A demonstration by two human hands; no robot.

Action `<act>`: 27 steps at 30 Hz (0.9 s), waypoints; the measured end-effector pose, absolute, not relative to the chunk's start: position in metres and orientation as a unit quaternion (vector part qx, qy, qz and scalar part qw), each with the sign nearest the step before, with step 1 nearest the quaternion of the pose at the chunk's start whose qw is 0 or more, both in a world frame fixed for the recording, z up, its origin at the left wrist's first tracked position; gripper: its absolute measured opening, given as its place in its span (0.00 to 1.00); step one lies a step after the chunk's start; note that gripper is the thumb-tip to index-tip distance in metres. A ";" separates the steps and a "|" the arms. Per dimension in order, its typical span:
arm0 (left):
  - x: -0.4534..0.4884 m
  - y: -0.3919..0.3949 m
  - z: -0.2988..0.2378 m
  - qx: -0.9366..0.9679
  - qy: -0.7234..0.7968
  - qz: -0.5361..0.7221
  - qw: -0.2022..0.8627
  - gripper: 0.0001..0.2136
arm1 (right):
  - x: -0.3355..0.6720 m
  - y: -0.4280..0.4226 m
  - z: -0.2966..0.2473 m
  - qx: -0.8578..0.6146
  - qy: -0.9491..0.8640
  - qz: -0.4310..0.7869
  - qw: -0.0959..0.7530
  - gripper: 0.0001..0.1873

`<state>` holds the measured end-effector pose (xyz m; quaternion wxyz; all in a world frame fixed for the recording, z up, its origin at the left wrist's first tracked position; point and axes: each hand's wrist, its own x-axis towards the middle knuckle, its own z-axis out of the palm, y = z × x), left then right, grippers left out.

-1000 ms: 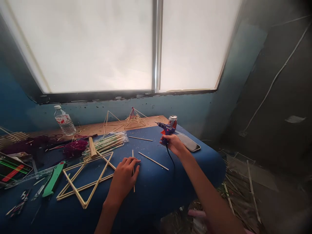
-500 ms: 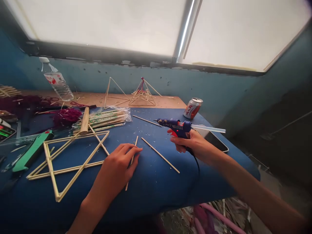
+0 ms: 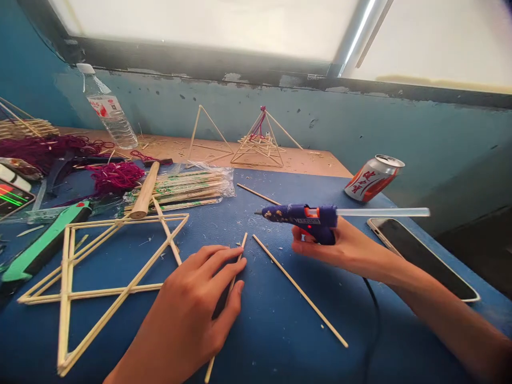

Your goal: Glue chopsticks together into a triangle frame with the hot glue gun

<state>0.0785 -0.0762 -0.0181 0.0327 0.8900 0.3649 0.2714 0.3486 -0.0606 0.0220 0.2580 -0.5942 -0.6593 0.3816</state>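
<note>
My right hand (image 3: 344, 246) is wrapped round the grip of a blue glue gun (image 3: 306, 215), its nozzle pointing left and a clear glue stick jutting out behind. My left hand (image 3: 194, 301) lies on the blue table cover (image 3: 272, 330), its fingers pinching a thin wooden stick (image 3: 236, 269). A second loose stick (image 3: 298, 289) lies between the two hands. To the left lies a flat frame of glued sticks (image 3: 100, 266).
A phone (image 3: 424, 258) and a tipped drink can (image 3: 374, 177) lie right of the gun. A packet of sticks (image 3: 188, 186), a wooden handle (image 3: 144, 190), purple yarn (image 3: 116, 175), a green cutter (image 3: 40, 248), a water bottle (image 3: 108, 114) and two stick pyramids (image 3: 260, 141) stand behind.
The view has dropped and come closer to the table. My right hand has brought the glue gun left towards the stick under my left hand, which has stayed on that stick.
</note>
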 end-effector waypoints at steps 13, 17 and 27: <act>0.074 -0.066 -0.036 0.906 0.325 0.269 -0.037 0.24 | 0.354 -0.064 0.002 -0.617 -0.683 0.337 0.199 0.20; 0.078 -0.063 -0.037 0.916 0.291 0.274 -0.044 0.25 | 0.354 -0.066 -0.001 -0.623 -0.679 0.320 0.221 0.21; 0.073 -0.066 -0.047 0.897 0.356 0.257 -0.055 0.25 | 0.356 -0.070 -0.003 -0.635 -0.670 0.312 0.226 0.19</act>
